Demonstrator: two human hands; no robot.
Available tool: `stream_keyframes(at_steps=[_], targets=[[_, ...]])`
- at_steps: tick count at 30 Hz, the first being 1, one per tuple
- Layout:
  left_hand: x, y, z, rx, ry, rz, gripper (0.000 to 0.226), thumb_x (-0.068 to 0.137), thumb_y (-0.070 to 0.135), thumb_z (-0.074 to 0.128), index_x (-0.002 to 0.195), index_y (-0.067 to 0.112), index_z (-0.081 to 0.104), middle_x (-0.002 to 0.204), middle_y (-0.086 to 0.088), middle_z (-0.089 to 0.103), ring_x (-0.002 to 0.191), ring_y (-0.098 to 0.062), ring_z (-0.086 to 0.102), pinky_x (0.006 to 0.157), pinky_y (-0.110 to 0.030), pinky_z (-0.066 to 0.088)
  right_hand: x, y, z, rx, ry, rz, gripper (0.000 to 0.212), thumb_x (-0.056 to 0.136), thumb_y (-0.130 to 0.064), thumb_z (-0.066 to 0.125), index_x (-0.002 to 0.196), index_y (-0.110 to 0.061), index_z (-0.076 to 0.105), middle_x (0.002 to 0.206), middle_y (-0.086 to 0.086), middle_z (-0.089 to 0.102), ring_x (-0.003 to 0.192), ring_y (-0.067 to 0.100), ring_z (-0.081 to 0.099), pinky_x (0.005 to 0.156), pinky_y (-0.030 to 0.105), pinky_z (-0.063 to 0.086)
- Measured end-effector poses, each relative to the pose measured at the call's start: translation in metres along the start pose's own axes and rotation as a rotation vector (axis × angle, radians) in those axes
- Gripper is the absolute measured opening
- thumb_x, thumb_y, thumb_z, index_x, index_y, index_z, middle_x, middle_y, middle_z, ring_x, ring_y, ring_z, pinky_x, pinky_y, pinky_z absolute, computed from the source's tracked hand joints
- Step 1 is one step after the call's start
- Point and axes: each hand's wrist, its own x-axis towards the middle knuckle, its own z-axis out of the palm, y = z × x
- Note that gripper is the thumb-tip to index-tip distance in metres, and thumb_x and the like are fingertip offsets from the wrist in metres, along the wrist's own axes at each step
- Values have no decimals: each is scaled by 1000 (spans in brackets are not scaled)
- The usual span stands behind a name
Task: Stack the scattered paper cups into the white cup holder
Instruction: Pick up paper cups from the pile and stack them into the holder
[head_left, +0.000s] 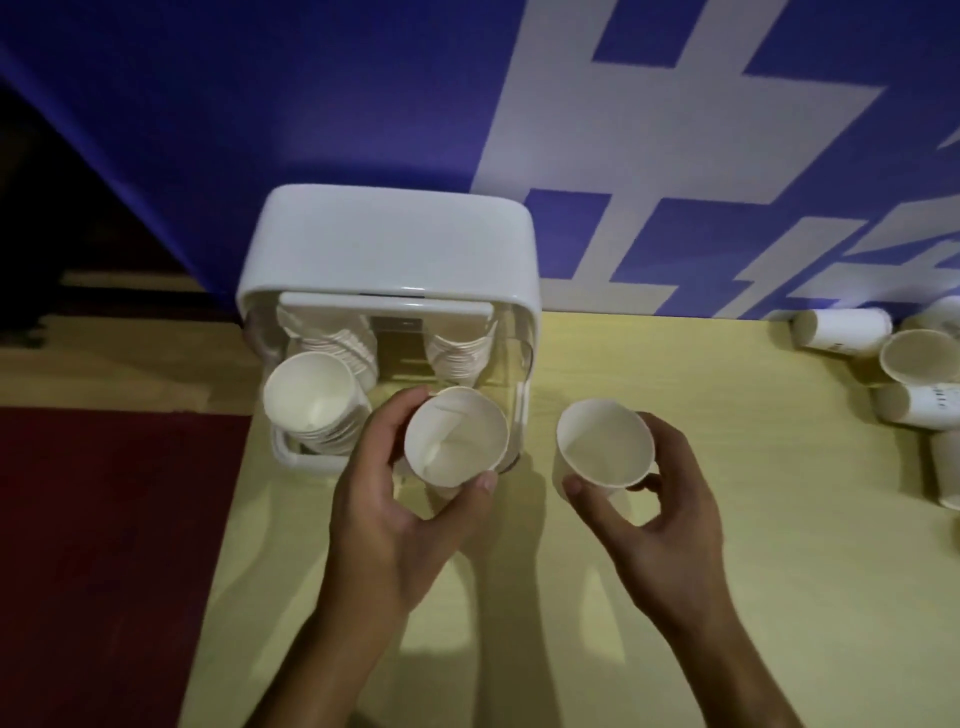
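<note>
The white cup holder (387, 244) stands at the table's back edge with its front open. Inside, a tall stack of paper cups (311, 400) fills the left side, and more stacked cups (460, 353) sit behind on the right. My left hand (384, 499) grips a paper cup (454, 441) at the holder's front right opening, its mouth facing me. My right hand (660, 514) holds a second paper cup (602, 441) just right of the holder, above the table.
Several loose paper cups (841, 330) lie and stand at the table's far right edge. The yellow table (571, 623) ends at the left over a dark red floor (104, 519). A blue and white banner (623, 130) rises behind the holder.
</note>
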Motion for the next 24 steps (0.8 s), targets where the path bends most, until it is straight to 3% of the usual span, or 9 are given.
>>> stream_keyframes(at_steps=[5,8,12,16,21,24], targets=[[15,-11,-14,155,5,59,69,70,47,82,132,40,53,126,19,63,121,-10,61,93,-19,50,-8,-4,25,33,-57,-43,63,69,-44,85,125,-37,59,124,-25,65,114,6,62,81,23,48],[24,-18,-9,203,-6,69,76,71,47,85,138,34,52,130,13,61,122,-11,61,92,-18,51,-6,-2,28,50,-77,-50,69,66,-56,82,129,-41,58,131,-27,62,119,4,61,81,17,48],[34,-27,2,243,-37,57,70,73,39,90,134,29,56,127,14,62,119,-14,61,93,-29,55,-2,4,24,76,-97,-30,69,65,-57,80,128,-40,59,130,-26,63,117,4,62,79,9,47],[39,-44,10,312,-62,53,72,73,50,82,136,25,57,128,13,61,120,-11,59,95,-35,55,2,6,17,80,-111,-19,64,65,-56,80,124,-44,59,128,-26,65,116,5,63,79,9,46],[42,-57,16,483,-80,13,71,73,45,84,135,21,59,135,6,59,124,-9,51,102,-9,36,6,10,13,71,-128,-9,60,67,-42,86,122,-45,59,126,-28,64,115,3,62,82,20,47],[46,-60,16,496,-90,-78,71,72,42,90,135,27,59,138,11,54,127,-6,48,102,-21,39,7,13,14,56,-135,-16,60,68,-41,86,122,-44,59,126,-29,64,116,3,62,81,14,47]])
